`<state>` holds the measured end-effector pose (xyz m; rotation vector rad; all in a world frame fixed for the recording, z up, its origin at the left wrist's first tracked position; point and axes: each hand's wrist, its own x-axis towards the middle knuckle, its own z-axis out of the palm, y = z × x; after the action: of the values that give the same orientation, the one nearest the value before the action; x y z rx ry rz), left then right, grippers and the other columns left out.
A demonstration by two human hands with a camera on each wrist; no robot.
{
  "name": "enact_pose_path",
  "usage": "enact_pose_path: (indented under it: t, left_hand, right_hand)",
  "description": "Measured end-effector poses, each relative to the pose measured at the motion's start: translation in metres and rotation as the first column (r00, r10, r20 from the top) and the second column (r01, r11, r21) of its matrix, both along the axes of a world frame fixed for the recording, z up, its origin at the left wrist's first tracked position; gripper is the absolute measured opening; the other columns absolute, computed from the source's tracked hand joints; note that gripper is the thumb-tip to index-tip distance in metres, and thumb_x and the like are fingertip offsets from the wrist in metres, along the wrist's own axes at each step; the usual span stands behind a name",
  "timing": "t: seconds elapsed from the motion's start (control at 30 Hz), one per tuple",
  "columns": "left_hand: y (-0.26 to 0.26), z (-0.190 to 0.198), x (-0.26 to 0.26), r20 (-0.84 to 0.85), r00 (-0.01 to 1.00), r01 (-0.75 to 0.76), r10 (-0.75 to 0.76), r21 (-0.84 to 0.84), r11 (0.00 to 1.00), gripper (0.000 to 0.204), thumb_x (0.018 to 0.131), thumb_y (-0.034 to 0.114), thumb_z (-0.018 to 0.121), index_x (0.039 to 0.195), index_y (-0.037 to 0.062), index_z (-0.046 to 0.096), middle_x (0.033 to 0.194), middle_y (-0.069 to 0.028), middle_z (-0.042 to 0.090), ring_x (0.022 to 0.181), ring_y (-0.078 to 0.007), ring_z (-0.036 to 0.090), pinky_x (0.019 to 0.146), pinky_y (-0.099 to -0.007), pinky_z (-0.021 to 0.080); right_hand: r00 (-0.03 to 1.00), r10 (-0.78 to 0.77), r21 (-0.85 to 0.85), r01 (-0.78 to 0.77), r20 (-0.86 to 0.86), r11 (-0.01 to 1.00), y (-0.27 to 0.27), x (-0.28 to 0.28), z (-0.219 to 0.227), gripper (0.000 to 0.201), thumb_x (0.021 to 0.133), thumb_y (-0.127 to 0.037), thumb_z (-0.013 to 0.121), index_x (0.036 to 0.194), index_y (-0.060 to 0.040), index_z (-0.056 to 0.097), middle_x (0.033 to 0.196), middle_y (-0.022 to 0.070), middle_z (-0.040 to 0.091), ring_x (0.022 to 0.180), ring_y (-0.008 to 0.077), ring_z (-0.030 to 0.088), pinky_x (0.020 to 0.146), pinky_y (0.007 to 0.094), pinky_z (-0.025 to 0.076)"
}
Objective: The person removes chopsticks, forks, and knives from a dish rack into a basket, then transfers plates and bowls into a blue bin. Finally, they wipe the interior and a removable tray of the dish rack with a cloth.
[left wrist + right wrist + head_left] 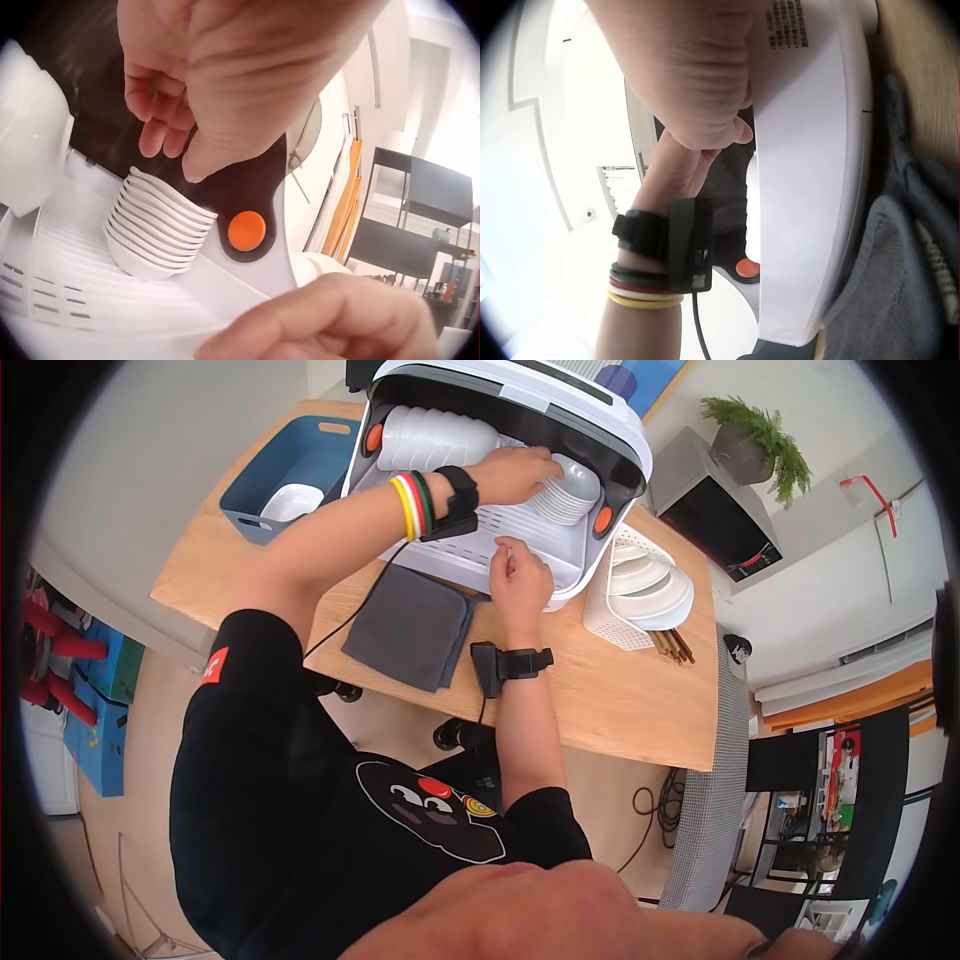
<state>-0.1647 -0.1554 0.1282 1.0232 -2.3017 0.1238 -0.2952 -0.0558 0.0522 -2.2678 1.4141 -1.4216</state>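
My left hand (515,473) reaches into a white dish box (570,572) with its lid raised. Its fingers, bent and holding nothing, hover just above a stack of small white dishes (154,232). These stand on the slatted rack (67,262) at the box's right side. Along the left side, larger white bowls (437,440) lie tipped in a row. My right hand (520,580) is at the box's front wall, its fingers loosely curled with nothing visible in them. Part of it is hidden behind the wrist in the right wrist view.
A blue bin (250,488) with a white container (292,502) stands left of the box. On the right is a white basket (605,610) of plates, with wooden chopsticks (672,646) beside it. A folded grey cloth (405,628) lies in front on the wooden table (620,695).
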Motion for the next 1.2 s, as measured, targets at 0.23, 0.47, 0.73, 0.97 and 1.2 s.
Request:
enact_pose_path:
  t: [0.23, 0.47, 0.73, 0.97, 1.2]
  left_hand:
    - [-0.037, -0.021, -0.021, 0.04, 0.994, -0.099, 0.099, 0.003, 0.995, 0.02, 0.085, 0.012, 0.054, 0.103, 0.0092, 0.063, 0.103, -0.0104, 0.06, 0.095, -0.0309, 0.059, 0.082, -0.041, 0.047]
    - [-0.043, -0.026, -0.018, 0.065, 0.995, -0.084, 0.08, 0.062, 0.995, 0.017, 0.086, 0.012, 0.052, 0.098, 0.0093, 0.064, 0.098, -0.0121, 0.062, 0.092, -0.0321, 0.059, 0.081, -0.0414, 0.046]
    - [-0.039, -0.019, -0.021, 0.014, 0.999, -0.053, 0.053, 0.043, 0.998, 0.015, 0.088, 0.013, 0.051, 0.098, 0.0073, 0.061, 0.097, -0.0141, 0.061, 0.091, -0.034, 0.059, 0.079, -0.0424, 0.046]
    - [-0.039, -0.004, -0.016, -0.272, 0.962, 0.06, -0.036, 0.08, 0.995, 0.017, 0.091, 0.015, 0.049, 0.099, 0.003, 0.058, 0.091, -0.0151, 0.062, 0.082, -0.0309, 0.06, 0.074, -0.0387, 0.046]
    - [-0.014, 0.018, 0.022, -0.526, 0.85, 0.267, -0.02, 0.398, 0.878, 0.023, 0.094, 0.02, 0.051, 0.105, 0.0017, 0.058, 0.084, -0.0043, 0.061, 0.075, -0.0101, 0.056, 0.07, -0.026, 0.046]
  right_hand:
    - [0.999, 0.022, -0.023, -0.021, 0.025, 1.0, 0.0, 0.0, 0.0, 0.01, 0.079, -0.012, 0.058, 0.084, -0.0118, 0.066, 0.053, 0.0063, 0.055, 0.054, 0.0248, 0.055, 0.056, 0.0366, 0.039]
    - [1.0, 0.015, -0.015, -0.015, 0.009, 1.0, 0.001, 0.001, 0.002, 0.009, 0.08, -0.012, 0.058, 0.083, -0.012, 0.066, 0.052, 0.0061, 0.054, 0.053, 0.0249, 0.054, 0.056, 0.0367, 0.038]
    - [1.0, 0.002, -0.028, -0.002, -0.005, 1.0, 0.002, 0.001, 0.004, 0.009, 0.08, -0.012, 0.057, 0.083, -0.0119, 0.066, 0.052, 0.0058, 0.054, 0.054, 0.0246, 0.055, 0.056, 0.0366, 0.038]
    - [1.0, 0.006, -0.017, -0.006, -0.014, 1.0, 0.001, 0.0, 0.002, 0.01, 0.08, -0.012, 0.057, 0.083, -0.012, 0.067, 0.052, 0.0055, 0.054, 0.054, 0.0245, 0.055, 0.056, 0.0367, 0.039]
    - [1.0, -0.014, -0.05, 0.013, -0.02, 0.999, 0.001, 0.001, 0.001, 0.01, 0.08, -0.012, 0.058, 0.084, -0.0123, 0.067, 0.053, 0.0056, 0.055, 0.053, 0.0244, 0.054, 0.056, 0.0366, 0.039]
